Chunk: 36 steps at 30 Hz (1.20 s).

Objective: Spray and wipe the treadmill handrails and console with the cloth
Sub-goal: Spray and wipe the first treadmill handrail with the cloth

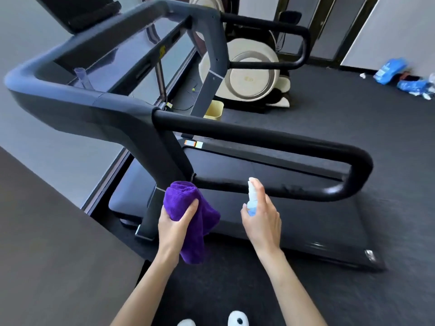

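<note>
Your left hand (175, 223) grips the bunched purple fleece cloth (188, 215) against the treadmill's grey upright (162, 161); your right hand (262, 220) curls round the small clear spray bottle (252, 200) (nozzle up), just before the looped black padded handrail (282, 140).

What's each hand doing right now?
Left hand: fingers gripping the purple cloth.
Right hand: fingers wrapped around the spray bottle.

One treadmill (259, 175), two black handrails (270, 137), one purple cloth (188, 208), one spray bottle (252, 198), two hands (175, 225), one yellow bin (213, 110), two white slippers (238, 320), one white exercise machine (249, 76)
</note>
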Motion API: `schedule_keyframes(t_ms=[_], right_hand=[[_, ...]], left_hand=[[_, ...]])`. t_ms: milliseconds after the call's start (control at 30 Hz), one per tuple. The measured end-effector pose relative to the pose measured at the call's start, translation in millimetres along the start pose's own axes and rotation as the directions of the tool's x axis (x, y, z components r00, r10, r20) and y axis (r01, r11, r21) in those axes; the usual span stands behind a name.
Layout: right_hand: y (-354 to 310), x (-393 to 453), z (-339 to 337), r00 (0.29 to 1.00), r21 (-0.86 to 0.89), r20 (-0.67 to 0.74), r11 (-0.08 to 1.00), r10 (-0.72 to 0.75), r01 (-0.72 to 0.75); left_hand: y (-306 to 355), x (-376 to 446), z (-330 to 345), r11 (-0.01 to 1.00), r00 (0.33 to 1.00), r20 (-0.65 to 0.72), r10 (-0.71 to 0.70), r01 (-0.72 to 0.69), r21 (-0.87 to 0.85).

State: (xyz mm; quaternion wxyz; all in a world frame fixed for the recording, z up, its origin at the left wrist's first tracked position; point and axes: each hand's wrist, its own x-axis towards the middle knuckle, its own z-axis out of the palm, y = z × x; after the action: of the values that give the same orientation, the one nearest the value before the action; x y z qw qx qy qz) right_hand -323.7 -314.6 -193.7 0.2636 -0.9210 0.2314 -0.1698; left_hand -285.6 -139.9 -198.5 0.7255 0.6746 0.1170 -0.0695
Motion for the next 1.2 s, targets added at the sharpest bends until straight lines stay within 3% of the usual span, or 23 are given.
schedule_keyframes(t_ms=[133,567,1000,1200], right_hand=[[-6.4,3.1,10.4,0.999,0.111,-0.016,0.993,0.050,-0.048],[46.3,-1.9,-27.8,0.927,0.066,-0.235,0.957,0.291,-0.284],[70.2,-1.2,-39.7,0.958,0.134,-0.227,0.980,0.177,-0.149],[66.3,5.8,-40.9,0.982,0.173,-0.144,0.980,0.124,-0.099]], left_hand=[[-6.4,3.4,-10.1,0.999,0.997,0.065,-0.039,0.040,-0.008],[-18.5,8.8,10.1,0.998,0.977,0.205,-0.065,0.064,0.010],[-21.9,0.8,37.8,0.999,0.991,0.131,-0.037,0.036,0.009],[3.1,11.9,47.1,0.992,0.991,0.042,0.128,-0.127,-0.026]])
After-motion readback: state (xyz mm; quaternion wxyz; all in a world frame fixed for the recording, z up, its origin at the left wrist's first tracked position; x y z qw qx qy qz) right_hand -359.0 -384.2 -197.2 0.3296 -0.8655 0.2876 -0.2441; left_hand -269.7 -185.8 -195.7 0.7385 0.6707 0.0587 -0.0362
